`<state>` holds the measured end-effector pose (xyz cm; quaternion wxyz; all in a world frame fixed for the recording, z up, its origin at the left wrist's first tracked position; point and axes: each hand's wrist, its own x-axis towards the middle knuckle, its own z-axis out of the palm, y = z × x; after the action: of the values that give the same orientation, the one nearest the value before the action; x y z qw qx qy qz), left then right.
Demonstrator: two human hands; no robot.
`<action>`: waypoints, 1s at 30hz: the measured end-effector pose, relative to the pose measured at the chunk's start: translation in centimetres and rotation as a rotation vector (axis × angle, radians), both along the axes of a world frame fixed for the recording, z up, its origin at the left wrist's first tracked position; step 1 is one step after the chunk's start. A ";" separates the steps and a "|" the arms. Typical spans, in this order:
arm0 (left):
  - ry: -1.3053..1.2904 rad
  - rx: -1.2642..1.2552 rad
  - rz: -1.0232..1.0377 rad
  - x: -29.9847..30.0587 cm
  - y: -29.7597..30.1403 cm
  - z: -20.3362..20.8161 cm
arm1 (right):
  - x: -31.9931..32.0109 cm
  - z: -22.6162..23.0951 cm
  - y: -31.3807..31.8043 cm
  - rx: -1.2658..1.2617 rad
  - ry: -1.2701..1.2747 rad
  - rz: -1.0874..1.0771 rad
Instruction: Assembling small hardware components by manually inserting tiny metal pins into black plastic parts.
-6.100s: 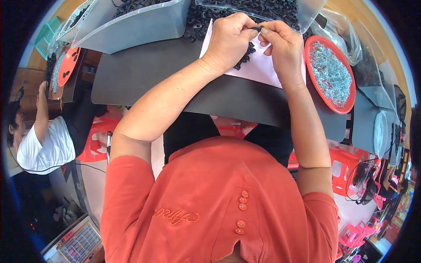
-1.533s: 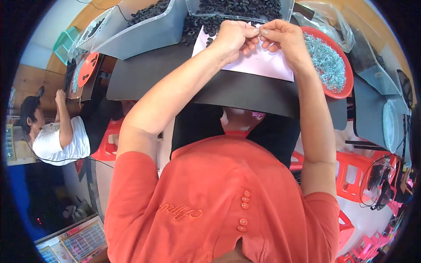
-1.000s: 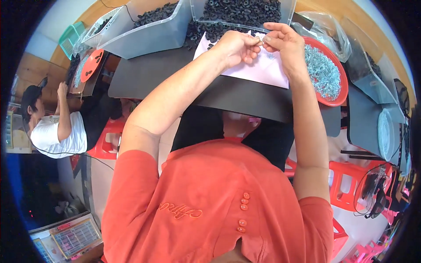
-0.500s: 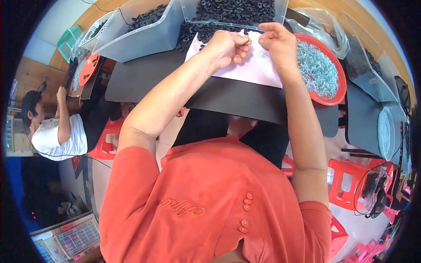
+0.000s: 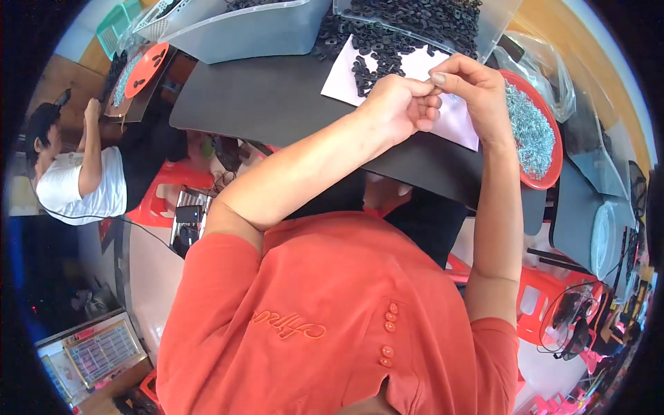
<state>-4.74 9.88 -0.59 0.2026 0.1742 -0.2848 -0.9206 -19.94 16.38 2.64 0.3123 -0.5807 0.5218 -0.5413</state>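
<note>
My left hand (image 5: 404,104) is closed in a pinch over a white sheet (image 5: 453,121) on the dark table. The fingertips of my right hand (image 5: 477,90) meet it there, also pinching. What lies between the fingers is too small to make out. Small black parts (image 5: 380,59), ring-like with a tail, are heaped on the sheet's far side, past my left hand. To the right of my right hand stands a red round tray (image 5: 555,149) filled with small shiny silver-blue metal pieces (image 5: 531,131).
A clear plastic bin (image 5: 249,34) stands at the back left, and another bin of black parts (image 5: 429,14) lies beyond the sheet. A clear plastic bag (image 5: 553,83) rests behind the tray. At the far left, a person in a white shirt (image 5: 83,183) sits at another table.
My right hand has come in to my left, and their fingertips now meet. The view has shifted, so the table sits differently, and more black parts show on the sheet.
</note>
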 end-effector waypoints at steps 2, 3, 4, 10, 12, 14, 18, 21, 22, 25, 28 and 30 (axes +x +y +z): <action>0.005 0.032 0.013 0.3 -0.2 0.0 | 0.5 0.2 0.0 0.011 0.011 0.008; 0.034 0.019 -0.010 0.4 -0.4 0.0 | 0.9 0.3 0.1 0.007 -0.013 -0.032; 0.064 0.005 -0.034 0.5 -0.5 0.1 | 1.2 0.5 0.1 0.003 -0.037 -0.073; 0.151 0.050 -0.033 0.5 -1.0 -0.8 | 1.2 0.1 -0.2 0.045 0.034 -0.098; 0.113 0.065 -0.061 1.7 0.5 0.3 | 0.7 -0.5 -0.2 0.019 0.003 -0.138; 0.117 -0.035 -0.167 3.7 3.0 2.4 | 0.4 -0.6 -0.3 -0.004 -0.035 -0.204; 0.731 -0.574 -0.484 7.5 7.1 7.2 | -0.1 -0.3 -0.3 0.041 -0.054 -0.301; 1.043 -0.106 -0.571 9.4 9.6 9.1 | 0.0 -1.0 -1.2 0.070 -0.013 -0.252; 1.071 -0.122 -0.547 9.4 9.6 9.8 | -0.2 -1.1 -1.2 0.076 -0.019 -0.245; 1.110 -0.127 -0.539 9.0 9.5 10.4 | -0.6 -1.2 -1.0 0.089 -0.014 -0.273; 1.194 -0.150 -0.518 8.0 9.6 11.0 | -0.5 -1.6 -1.1 0.099 -0.030 -0.281; 1.257 -0.168 -0.506 7.1 9.7 11.4 | -0.3 -1.4 -1.1 0.104 -0.038 -0.281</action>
<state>2.34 19.58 10.79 0.1210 -0.4819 -0.2153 -0.8407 -20.27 15.30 1.29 0.2727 -0.4747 0.6193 -0.5629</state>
